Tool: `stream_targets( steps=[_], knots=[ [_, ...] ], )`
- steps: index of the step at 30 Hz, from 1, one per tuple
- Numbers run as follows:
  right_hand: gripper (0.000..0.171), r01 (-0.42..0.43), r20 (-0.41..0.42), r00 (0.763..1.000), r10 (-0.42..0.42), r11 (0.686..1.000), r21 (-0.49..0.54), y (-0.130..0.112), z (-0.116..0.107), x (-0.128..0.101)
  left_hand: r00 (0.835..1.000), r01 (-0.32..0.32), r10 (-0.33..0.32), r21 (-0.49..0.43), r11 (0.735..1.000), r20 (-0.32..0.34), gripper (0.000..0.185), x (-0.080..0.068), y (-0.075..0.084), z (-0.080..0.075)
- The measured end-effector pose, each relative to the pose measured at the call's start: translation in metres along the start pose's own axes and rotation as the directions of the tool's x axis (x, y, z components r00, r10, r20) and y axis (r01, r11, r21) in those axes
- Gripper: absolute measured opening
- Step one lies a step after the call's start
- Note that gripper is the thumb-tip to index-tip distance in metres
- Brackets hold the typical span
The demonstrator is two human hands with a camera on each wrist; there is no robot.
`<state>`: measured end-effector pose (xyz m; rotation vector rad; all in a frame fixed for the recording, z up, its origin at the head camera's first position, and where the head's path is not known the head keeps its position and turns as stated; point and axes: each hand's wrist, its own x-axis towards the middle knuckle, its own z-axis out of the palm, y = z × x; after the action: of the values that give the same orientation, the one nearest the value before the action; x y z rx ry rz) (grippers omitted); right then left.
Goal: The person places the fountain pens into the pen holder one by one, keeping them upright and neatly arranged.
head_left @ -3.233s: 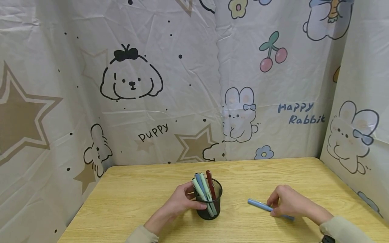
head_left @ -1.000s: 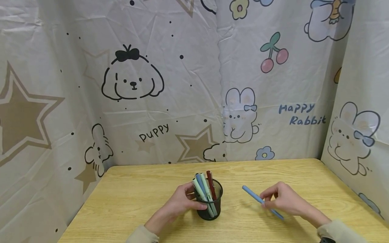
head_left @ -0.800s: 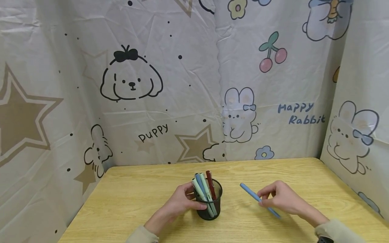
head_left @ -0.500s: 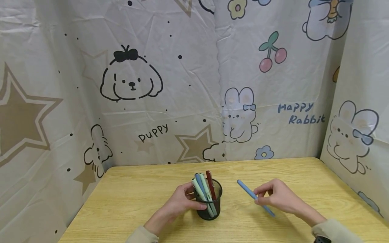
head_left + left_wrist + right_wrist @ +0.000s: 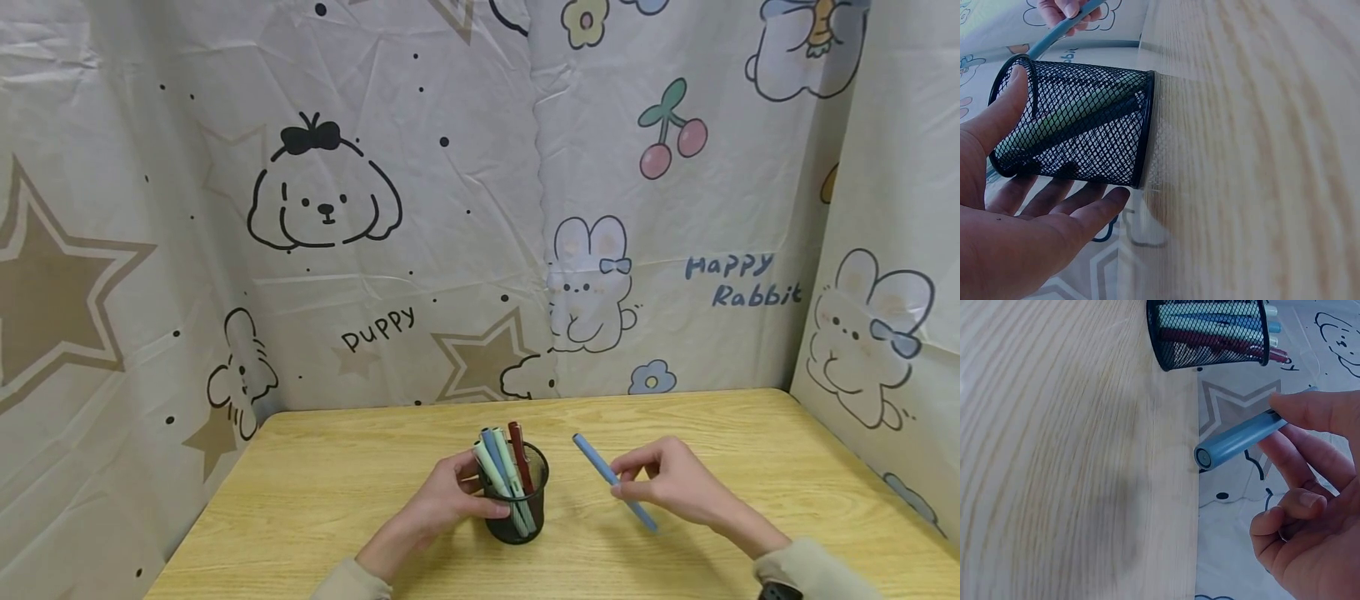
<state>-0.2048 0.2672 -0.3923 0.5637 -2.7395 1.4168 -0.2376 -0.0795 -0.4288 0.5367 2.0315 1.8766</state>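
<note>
Light wooden table (image 5: 315, 500), cartoon cloth walls (image 5: 420, 208) at far, left, right edges.
Black mesh pen cup (image 5: 517, 500) upright near table middle, several pens inside.
Left hand (image 5: 442, 500) wraps cup.
Right hand (image 5: 667, 483) pinches long blue pen (image 5: 613, 482), lifted, just right of cup.
Open room far side.

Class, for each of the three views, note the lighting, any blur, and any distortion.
Head view: even, soft light, sharp, faint shadow beside the mesh holder. Left wrist view: bluish cast, table grain smeared. Right wrist view: table tilted on end, blue pen sharp.
</note>
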Motion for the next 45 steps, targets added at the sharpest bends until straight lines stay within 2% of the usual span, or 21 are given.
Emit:
stream_targets(
  steps=[10,18,33,45],
  knots=[
    [0.023,0.025,-0.026,0.999,-0.025,0.999,0.025,-0.011,0.004,0.005,1.0,0.01,-0.01,0.006,1.0,-0.009,0.072,0.0,0.002,0.002],
    [0.024,0.034,-0.013,0.999,-0.034,0.999,0.023,-0.021,0.008,0.01,1.0,0.006,-0.006,0.015,1.0,-0.002,0.071,0.001,0.001,0.002],
    [0.021,0.109,-0.016,0.994,-0.109,0.993,0.04,-0.037,0.017,0.02,1.0,-0.007,0.007,-0.018,1.0,0.012,0.076,-0.001,0.0,0.001],
    [0.019,0.134,-0.059,0.99,-0.13,0.988,0.08,-0.048,0.025,0.027,1.0,0.01,-0.01,-0.014,1.0,-0.001,0.075,-0.002,0.002,0.001]
  ],
)
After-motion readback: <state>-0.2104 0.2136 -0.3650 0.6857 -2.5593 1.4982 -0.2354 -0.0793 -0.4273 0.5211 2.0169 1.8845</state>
